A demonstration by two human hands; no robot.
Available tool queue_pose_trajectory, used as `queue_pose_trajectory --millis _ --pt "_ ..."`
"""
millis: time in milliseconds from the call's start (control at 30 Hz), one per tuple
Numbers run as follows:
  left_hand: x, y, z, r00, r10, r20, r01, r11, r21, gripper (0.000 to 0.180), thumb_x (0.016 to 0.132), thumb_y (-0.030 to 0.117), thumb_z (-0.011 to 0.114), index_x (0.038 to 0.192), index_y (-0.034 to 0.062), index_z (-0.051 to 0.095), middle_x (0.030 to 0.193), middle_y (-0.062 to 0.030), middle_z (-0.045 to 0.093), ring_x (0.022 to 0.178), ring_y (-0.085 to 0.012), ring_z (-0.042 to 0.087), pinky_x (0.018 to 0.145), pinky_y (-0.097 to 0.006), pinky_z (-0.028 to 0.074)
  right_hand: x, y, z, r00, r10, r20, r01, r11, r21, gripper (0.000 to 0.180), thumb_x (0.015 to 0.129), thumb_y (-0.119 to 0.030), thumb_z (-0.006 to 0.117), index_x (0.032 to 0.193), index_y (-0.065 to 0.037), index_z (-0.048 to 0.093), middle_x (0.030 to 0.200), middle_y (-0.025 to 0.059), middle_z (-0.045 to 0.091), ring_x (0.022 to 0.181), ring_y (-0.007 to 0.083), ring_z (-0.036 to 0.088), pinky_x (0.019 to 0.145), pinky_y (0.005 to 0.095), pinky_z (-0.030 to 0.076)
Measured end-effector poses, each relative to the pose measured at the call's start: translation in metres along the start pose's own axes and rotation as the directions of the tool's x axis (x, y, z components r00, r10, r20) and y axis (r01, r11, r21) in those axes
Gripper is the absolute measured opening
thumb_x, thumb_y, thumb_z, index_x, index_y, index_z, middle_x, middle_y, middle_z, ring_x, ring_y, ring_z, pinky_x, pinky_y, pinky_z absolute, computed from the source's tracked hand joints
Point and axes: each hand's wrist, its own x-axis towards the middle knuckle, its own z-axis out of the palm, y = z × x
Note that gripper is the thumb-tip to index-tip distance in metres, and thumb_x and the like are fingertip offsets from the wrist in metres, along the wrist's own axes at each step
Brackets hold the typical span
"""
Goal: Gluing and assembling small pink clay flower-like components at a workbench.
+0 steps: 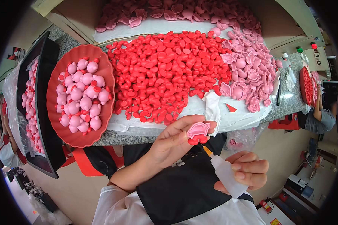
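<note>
My left hand (pixel 164 145) pinches a small pink hollow plastic shell (pixel 199 129) just in front of the table edge. Red plastic pieces (pixel 197 140) sit against the shell's lower side. In my right hand (pixel 251 169) is a white translucent squeeze bottle (pixel 225 176), tilted up to the left. Its orange nozzle (pixel 207 151) ends in a thin dark tip close to the red pieces; whether it touches them I cannot tell. Beyond my hands lies a big heap of loose red pieces (pixel 165 71), with pink shells (pixel 248 71) piled to its right.
A red scalloped tray (pixel 53 108) holds pink rounded parts with red pieces, left. A black bin (pixel 45 86) stands beyond it with similar parts. Crumpled white cloth (pixel 212 107) and a red scrap (pixel 230 108) lie near the edge. Another person (pixel 316 120) works at far right.
</note>
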Motion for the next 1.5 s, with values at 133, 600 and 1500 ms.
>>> queue_pose_trajectory --millis 133,600,1500 --pt "0.011 -0.010 0.007 0.999 0.016 -0.034 -0.016 1.000 -0.015 0.045 0.076 0.024 0.052 0.117 0.0105 0.038 0.117 -0.0183 0.040 0.108 -0.0290 0.038 0.092 -0.041 0.027 -0.001 0.002 -0.016 0.995 -0.024 -0.092 0.023 1.000 -0.008 0.041 0.058 -0.012 0.073 0.085 -0.002 0.043 0.078 0.0086 0.041 0.056 0.0136 0.042 0.047 0.0195 0.044" --pt "0.032 -0.028 0.028 0.987 0.151 -0.049 -0.152 0.988 -0.028 0.044 0.079 0.021 0.048 0.119 0.0090 0.035 0.120 -0.0178 0.037 0.109 -0.0296 0.037 0.092 -0.041 0.029 -0.030 0.079 -0.107 0.794 0.590 -0.150 -0.598 0.801 -0.014 0.033 0.062 0.014 0.046 0.091 -0.002 0.039 0.089 0.0096 0.041 0.084 0.0211 0.052 0.064 0.0300 0.047" --pt "-0.023 0.007 0.038 0.980 0.191 -0.056 -0.192 0.981 -0.027 0.043 0.079 0.018 0.049 0.118 0.0076 0.036 0.118 -0.0177 0.040 0.112 -0.0223 0.036 0.094 -0.034 0.025 0.005 0.008 0.033 0.714 0.673 -0.192 -0.640 0.739 0.208 0.034 0.060 0.002 0.066 0.088 0.000 0.045 0.093 0.0118 0.049 0.086 0.0159 0.049 0.073 0.0284 0.041"
